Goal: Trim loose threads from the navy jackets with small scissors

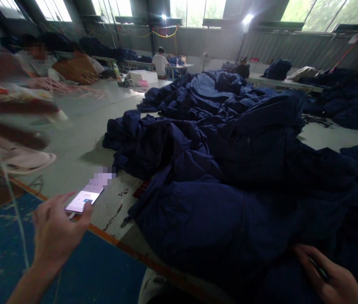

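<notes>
A: "When this entry was made, what did the 2 hands hold?"

B: "Left hand (58, 234): 1 smartphone (84, 198), clasped at its lower edge, screen lit. Right hand (327, 274): clenched on 1 dark pen (317, 268), resting on heaped navy cloth (216, 169) atop a worktable (112, 215)."

A: "Step in hand?"

B: "Phone screen consulted, pen poised over the cloth."

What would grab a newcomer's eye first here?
A huge heap of navy fabric fills the centre and right of the view. At lower left, the person's left hand holds a lit smartphone, while at lower right their right hand lies on the fabric, holding a dark pen. Farther back, a person in a white shirt is at a far table under bright windows.
</notes>
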### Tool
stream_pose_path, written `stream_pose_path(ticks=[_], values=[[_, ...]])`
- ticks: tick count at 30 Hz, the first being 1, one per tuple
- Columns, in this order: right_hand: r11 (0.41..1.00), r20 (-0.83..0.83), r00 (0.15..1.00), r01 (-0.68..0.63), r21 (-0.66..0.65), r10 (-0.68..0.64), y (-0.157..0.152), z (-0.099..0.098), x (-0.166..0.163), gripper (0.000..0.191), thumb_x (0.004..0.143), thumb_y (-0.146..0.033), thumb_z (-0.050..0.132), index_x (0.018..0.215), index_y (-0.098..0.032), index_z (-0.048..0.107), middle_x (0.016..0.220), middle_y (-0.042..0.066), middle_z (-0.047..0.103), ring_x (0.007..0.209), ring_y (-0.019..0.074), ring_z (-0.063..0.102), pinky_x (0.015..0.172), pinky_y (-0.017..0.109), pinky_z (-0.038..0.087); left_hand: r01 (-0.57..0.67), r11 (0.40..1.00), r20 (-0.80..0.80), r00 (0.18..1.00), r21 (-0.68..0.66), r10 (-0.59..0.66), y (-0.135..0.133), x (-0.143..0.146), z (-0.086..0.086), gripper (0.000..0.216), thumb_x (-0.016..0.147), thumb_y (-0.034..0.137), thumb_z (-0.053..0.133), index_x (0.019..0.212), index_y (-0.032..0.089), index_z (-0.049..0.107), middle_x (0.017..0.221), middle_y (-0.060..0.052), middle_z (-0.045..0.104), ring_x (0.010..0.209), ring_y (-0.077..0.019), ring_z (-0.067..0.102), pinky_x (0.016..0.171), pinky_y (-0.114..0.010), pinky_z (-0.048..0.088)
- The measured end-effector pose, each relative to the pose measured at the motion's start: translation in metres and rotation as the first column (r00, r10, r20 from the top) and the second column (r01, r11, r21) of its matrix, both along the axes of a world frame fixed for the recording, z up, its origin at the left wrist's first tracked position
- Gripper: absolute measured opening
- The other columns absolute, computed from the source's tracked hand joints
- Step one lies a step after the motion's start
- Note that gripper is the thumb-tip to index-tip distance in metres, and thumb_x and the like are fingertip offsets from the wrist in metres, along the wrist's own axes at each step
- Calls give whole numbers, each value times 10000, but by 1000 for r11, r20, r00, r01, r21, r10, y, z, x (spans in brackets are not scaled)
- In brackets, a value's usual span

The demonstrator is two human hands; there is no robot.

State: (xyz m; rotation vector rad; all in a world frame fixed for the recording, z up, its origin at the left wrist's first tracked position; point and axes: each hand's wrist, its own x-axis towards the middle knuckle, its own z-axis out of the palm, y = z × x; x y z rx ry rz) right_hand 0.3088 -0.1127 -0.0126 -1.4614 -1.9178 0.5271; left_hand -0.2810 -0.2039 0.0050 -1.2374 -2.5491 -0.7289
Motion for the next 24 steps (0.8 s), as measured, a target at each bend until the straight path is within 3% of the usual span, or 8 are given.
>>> stream_pose_path(ticks=[3,6,9,12,16,20,24], values=[[999,-22,1000,18,-29,-19,2,3,-3,281,794,-453,673,777,-208,810,752,57,815,618,219,795,567,143,604,-125,981,86,987,-151,139,1,-29,3,924,795,603,447,1388,-102,529,1364,-383,578,1407,-526,459,1176,-677,323],[1000,-28,999,18,-15,-18,3,3,-5,262,785,-426,675,778,-204,813,743,53,813,589,202,785,559,124,589,-138,950,191,962,-278,196,9,-46,0,892,833,601,388,1369,-95,547,1263,-345,669,1235,-455,635,1097,-575,454],[1000,-20,1000,13,17,-12,2,1,-5,240,786,-413,681,790,-210,809,767,45,819,608,193,790,580,113,587,-123,932,231,950,-342,210,17,-50,-3,886,880,606,347,1410,-84,517,1294,-327,675,1198,-431,662,1083,-546,458],[999,-3,1000,13,42,-13,2,0,-4,222,800,-400,679,802,-216,804,778,37,822,620,193,794,583,113,589,-115,923,230,950,-367,210,21,-49,-3,888,896,602,338,1441,-82,490,1353,-333,646,1268,-453,621,1103,-547,427],[997,-2,1000,0,77,0,1,2,-5,198,800,-381,675,790,-223,794,754,29,817,588,187,784,545,107,575,-100,919,220,956,-381,195,20,-50,-3,846,898,572,336,1423,-71,505,1323,-321,670,1182,-422,665,1047,-498,465],[998,-17,1000,3,68,-1,-1,3,-6,187,802,-380,685,790,-227,793,762,27,819,575,177,779,537,101,568,-112,918,185,963,-381,194,20,-55,-7,845,883,604,338,1378,-47,550,1316,-311,675,1220,-436,637,1036,-499,465],[999,-4,1000,10,52,-10,-1,3,-5,192,808,-387,680,796,-232,793,760,24,818,590,185,785,547,114,578,-133,927,159,967,-351,199,21,-61,-14,782,855,585,365,1344,14,580,1201,-251,735,1118,-412,682,974,-490,505]])
